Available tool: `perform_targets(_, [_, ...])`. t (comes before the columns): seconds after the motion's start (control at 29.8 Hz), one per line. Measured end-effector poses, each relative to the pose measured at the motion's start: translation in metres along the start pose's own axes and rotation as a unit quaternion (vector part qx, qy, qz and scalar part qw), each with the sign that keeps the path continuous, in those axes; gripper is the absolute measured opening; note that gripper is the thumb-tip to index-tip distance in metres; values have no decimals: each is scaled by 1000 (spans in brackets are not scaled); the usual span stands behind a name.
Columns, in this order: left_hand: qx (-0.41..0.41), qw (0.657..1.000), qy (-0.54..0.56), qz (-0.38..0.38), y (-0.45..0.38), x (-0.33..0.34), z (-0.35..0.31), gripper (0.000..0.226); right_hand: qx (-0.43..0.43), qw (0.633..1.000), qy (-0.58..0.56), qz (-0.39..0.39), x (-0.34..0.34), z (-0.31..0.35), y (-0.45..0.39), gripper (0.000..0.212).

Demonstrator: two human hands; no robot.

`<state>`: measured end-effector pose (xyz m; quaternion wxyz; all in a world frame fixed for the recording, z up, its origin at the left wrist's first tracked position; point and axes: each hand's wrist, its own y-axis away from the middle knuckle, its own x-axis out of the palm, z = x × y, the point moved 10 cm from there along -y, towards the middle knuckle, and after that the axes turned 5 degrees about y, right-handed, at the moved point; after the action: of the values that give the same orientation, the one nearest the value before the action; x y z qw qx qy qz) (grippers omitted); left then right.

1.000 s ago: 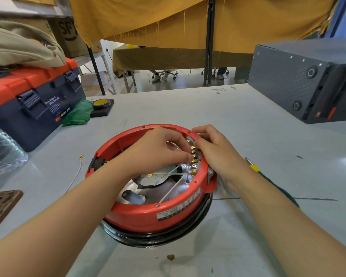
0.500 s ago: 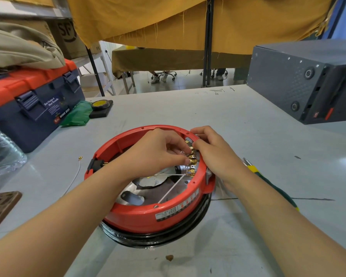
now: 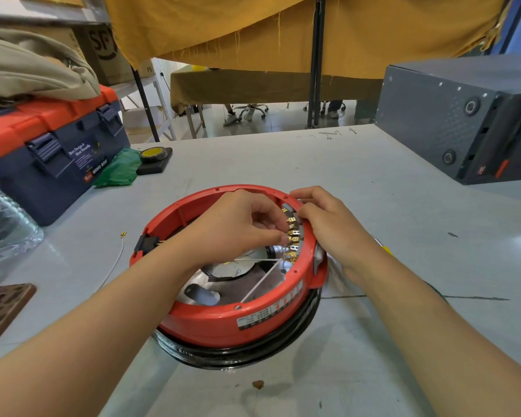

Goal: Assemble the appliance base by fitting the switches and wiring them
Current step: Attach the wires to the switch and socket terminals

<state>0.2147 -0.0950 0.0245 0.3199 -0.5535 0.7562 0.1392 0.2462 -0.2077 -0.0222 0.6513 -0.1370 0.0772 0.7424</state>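
Appliance base (image 3: 223,320): left hand (image 3: 238,227) pinches brass terminals (image 3: 292,236); right hand (image 3: 331,224) grips the rim.

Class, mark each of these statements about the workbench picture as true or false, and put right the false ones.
1. The red appliance base lies on the grey table. True.
2. The toolbox stands at the right. False: it stands at the left; a dark grey case is at the right.
3. The left hand works at the brass terminals. True.
4. A loose white wire lies on the table left of the base. True.
5. The right hand holds a screwdriver. False: it rests on the base's rim.
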Motion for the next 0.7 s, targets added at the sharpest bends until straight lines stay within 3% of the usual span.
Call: perform_targets(0.7, [16, 1000, -12, 3, 0, 0, 0, 6, -4, 1000, 8, -1, -2, -1, -2, 27])
